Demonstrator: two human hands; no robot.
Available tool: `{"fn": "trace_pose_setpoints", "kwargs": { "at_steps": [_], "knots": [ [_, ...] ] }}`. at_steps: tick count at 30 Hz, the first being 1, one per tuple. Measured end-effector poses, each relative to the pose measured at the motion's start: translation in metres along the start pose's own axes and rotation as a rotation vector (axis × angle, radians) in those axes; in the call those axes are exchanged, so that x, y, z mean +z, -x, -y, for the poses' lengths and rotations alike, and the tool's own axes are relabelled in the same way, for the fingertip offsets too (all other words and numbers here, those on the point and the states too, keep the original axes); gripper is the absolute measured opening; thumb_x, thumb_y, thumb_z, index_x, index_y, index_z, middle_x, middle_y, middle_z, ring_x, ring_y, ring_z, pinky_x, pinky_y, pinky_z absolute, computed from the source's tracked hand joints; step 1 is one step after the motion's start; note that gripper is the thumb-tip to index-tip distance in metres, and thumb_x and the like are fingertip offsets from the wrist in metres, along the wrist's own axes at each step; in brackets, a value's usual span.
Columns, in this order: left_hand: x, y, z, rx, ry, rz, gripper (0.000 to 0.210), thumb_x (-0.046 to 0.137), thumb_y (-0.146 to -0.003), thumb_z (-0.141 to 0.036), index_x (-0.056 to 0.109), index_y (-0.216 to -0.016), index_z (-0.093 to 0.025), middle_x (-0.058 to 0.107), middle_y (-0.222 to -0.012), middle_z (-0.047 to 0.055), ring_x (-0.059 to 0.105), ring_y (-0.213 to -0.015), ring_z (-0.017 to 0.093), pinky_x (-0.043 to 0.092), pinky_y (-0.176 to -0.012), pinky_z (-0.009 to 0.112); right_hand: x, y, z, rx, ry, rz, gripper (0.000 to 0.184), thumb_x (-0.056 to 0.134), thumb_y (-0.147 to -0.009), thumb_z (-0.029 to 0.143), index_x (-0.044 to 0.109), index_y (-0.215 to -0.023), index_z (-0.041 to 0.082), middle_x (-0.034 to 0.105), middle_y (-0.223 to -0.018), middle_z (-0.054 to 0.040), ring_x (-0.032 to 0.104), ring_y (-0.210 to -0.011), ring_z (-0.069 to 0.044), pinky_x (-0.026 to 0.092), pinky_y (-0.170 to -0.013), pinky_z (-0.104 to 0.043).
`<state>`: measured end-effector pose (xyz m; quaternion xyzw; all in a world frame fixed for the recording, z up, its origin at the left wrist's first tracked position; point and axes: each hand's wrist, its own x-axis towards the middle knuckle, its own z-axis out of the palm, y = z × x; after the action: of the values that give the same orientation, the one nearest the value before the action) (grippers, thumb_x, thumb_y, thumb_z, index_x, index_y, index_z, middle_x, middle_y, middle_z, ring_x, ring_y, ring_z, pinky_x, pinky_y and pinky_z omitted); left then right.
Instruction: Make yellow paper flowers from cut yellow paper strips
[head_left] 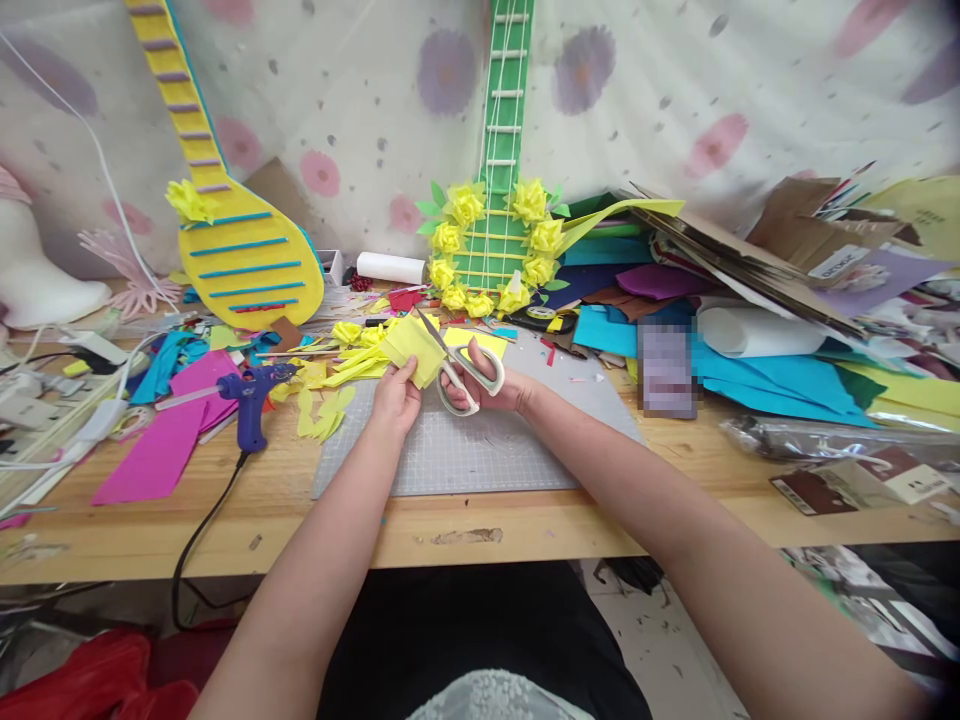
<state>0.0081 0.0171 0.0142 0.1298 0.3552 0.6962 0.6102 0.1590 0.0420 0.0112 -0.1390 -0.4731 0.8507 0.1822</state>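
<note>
Between thumb and fingers, my left hand (397,398) pinches a yellow paper piece (415,348) above the cutting mat. My right hand (487,378) has its fingers through the handles of a pair of scissors (493,368). The blades point up and left, against or just over the paper's right edge; I cannot tell whether they are cutting. Another yellow sheet (487,343) lies on the mat behind the scissors. Yellow strips and scraps (358,362) are heaped left of my left hand.
A grey cutting mat (480,460) lies on the wooden table (615,515). A blue glue gun (255,405) stands at left. Behind are a yellow paper guitar (247,250) and a green one (506,180) ringed with yellow flowers. Coloured sheets and cardboard (750,270) pile up at right.
</note>
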Motion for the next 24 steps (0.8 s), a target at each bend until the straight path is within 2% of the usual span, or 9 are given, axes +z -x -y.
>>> {"fn": "trace_pose_setpoints", "kwargs": {
  "at_steps": [6, 10, 19, 24],
  "knots": [
    [-0.0004, -0.0017, 0.001, -0.006, -0.001, -0.001, 0.027, 0.049, -0.077, -0.001, 0.061, -0.096, -0.015, 0.069, -0.09, 0.004, 0.064, -0.084, 0.01, 0.048, -0.082, 0.022, 0.0058, 0.0012, -0.0009, -0.035, -0.015, -0.092, 0.059, 0.023, -0.081, 0.065, 0.05, -0.079, 0.013, 0.041, -0.047, 0.0039, 0.039, -0.041, -0.006, 0.029, -0.041, -0.018],
    [-0.001, -0.0017, 0.0013, -0.002, 0.001, 0.0, 0.028, 0.049, -0.077, 0.0, 0.061, -0.096, -0.016, 0.069, -0.09, 0.004, 0.064, -0.082, 0.01, 0.049, -0.08, 0.022, 0.0057, 0.0019, 0.0001, -0.032, -0.005, -0.101, 0.058, 0.023, -0.082, 0.064, 0.05, -0.078, 0.013, 0.041, -0.046, 0.004, 0.038, -0.04, -0.006, 0.028, -0.04, -0.017],
    [-0.0026, -0.0005, 0.0016, 0.004, -0.032, 0.031, 0.027, 0.048, -0.077, -0.001, 0.061, -0.096, -0.016, 0.068, -0.085, 0.002, 0.063, -0.072, 0.008, 0.049, -0.071, 0.018, 0.0016, -0.0034, 0.0036, 0.022, -0.053, 0.018, 0.072, 0.01, -0.075, 0.073, 0.051, -0.082, 0.014, 0.048, -0.052, 0.0001, 0.044, -0.047, -0.01, 0.036, -0.047, -0.023],
    [-0.004, -0.0003, -0.0003, 0.034, -0.007, 0.022, 0.028, 0.049, -0.077, -0.001, 0.06, -0.097, -0.017, 0.068, -0.088, 0.003, 0.064, -0.079, 0.009, 0.049, -0.076, 0.019, 0.0022, 0.0033, 0.005, 0.046, -0.019, 0.066, 0.076, 0.007, -0.073, 0.075, 0.051, -0.085, 0.014, 0.049, -0.055, -0.0013, 0.045, -0.05, -0.012, 0.037, -0.05, -0.025]
  ]
}}
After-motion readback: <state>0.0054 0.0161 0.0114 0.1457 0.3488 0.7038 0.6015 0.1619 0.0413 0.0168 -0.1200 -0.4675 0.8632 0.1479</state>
